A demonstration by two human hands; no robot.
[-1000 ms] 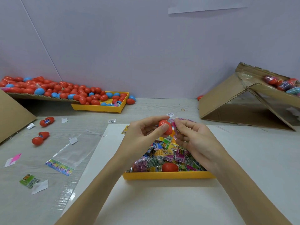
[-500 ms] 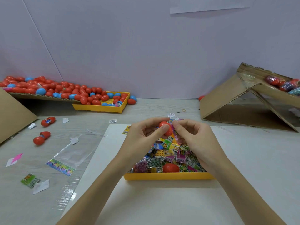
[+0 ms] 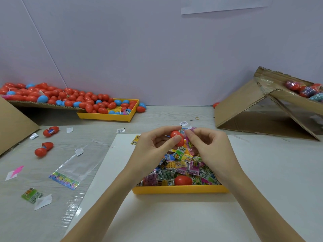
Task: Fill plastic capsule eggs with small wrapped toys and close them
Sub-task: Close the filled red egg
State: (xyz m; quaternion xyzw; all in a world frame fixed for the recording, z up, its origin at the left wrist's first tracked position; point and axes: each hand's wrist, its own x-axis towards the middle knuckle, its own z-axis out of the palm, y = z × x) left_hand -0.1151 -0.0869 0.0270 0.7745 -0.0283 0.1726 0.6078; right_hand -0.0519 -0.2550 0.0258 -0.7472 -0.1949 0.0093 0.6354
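Note:
My left hand [image 3: 153, 147] pinches a red capsule egg [image 3: 178, 137] between thumb and fingers, above the yellow tray [image 3: 180, 189]. My right hand [image 3: 209, 147] pinches a small pink wrapped toy [image 3: 189, 143] right against the egg. The tray holds a heap of wrapped toys [image 3: 183, 165] in many colours and one more red egg [image 3: 182, 180] near its front edge. Whether the held egg is open is hidden by my fingers.
A second yellow tray [image 3: 106, 117] and a cardboard ramp at back left carry several red and blue eggs. Two open red eggs [image 3: 43, 149] lie at left among wrappers and a clear bag [image 3: 70, 172]. A cardboard box [image 3: 262, 109] with filled eggs stands at right.
Both hands have stayed together over the tray; my right fingers have pressed the pink wrapped toy closer against the egg. The view has shifted slightly.

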